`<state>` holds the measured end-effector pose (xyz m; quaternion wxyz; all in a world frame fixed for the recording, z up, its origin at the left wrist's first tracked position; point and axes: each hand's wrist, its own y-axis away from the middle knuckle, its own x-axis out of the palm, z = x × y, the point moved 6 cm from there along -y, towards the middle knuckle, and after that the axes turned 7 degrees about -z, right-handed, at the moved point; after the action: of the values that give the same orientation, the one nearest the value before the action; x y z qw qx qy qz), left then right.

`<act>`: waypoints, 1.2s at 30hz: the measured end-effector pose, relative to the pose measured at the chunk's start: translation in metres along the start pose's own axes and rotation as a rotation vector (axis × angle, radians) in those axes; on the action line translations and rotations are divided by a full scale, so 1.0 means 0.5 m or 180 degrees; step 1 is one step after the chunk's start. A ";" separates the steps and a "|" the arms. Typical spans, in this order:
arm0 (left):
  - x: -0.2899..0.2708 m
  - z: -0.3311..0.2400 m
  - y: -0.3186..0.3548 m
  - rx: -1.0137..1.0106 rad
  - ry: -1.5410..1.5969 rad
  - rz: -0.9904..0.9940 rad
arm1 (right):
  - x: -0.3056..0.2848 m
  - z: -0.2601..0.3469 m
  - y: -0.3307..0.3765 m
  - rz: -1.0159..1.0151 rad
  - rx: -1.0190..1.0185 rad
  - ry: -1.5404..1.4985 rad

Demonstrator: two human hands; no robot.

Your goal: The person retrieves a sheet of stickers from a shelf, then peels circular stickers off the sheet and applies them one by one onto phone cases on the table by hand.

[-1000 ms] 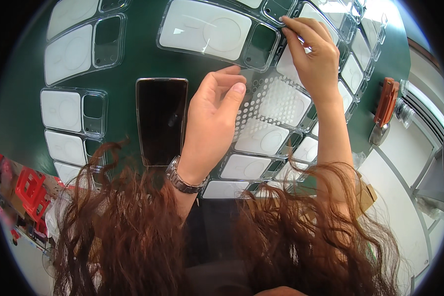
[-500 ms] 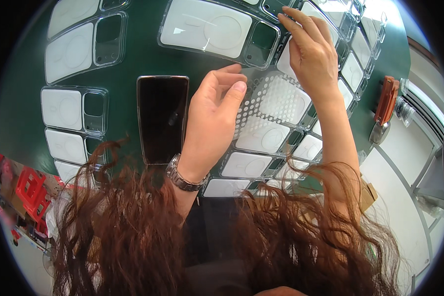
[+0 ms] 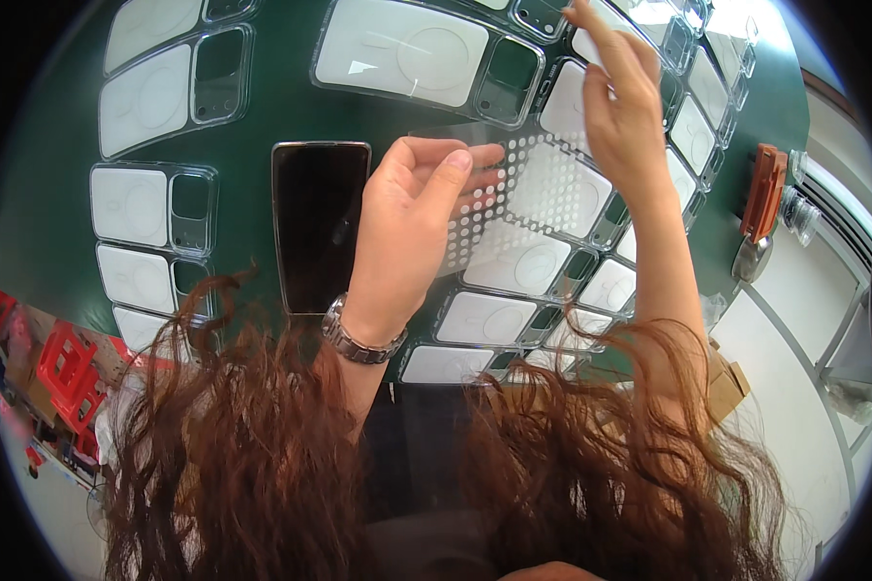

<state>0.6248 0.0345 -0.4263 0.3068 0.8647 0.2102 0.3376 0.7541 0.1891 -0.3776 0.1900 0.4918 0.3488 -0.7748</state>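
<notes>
Through the head camera I see the left hand (image 3: 409,218) pinching a dotted clear sheet (image 3: 552,179) between thumb and fingers, in front of white-backed phone cases (image 3: 516,263). The right hand (image 3: 625,116) is loosely spread; I can't tell whether its fingertips touch a case. A dark phone (image 3: 322,228) lies left of the left hand.

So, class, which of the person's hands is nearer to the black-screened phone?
Left. The left hand is just right of the phone; the right hand is much farther right and higher up, over clear cases.
</notes>
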 end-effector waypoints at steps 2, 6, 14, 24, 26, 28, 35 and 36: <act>-0.004 -0.005 -0.001 0.0002 0.0053 -0.0008 | -0.026 0.000 0.024 -0.0301 0.0326 -0.0250; -0.006 -0.011 0.002 -0.0030 0.0052 0.0058 | -0.072 0.044 0.078 -0.0384 0.0938 -0.0864; -0.002 -0.021 0.013 -0.0014 -0.0071 0.0165 | -0.063 0.140 0.106 0.0045 0.1212 -0.1250; 0.010 -0.013 0.024 0.0123 -0.0128 0.0537 | -0.047 0.135 0.122 -0.0073 0.1453 -0.1298; 0.009 -0.015 0.025 0.0131 -0.0116 0.0580 | -0.050 0.135 0.124 -0.0070 0.1543 -0.1402; 0.010 -0.014 0.025 0.0056 -0.0186 0.0654 | -0.052 0.133 0.126 -0.0018 0.1569 -0.1427; 0.007 -0.004 0.022 0.0070 -0.0304 0.0641 | -0.043 0.126 0.134 0.0287 0.2013 -0.1621; 0.006 -0.003 0.021 0.0014 -0.0316 0.0593 | -0.042 0.122 0.134 0.0291 0.2015 -0.1621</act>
<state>0.6273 0.0292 -0.4172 0.2822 0.8968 0.1142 0.3209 0.7674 0.0978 -0.3660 0.1438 0.3334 0.0126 -0.9317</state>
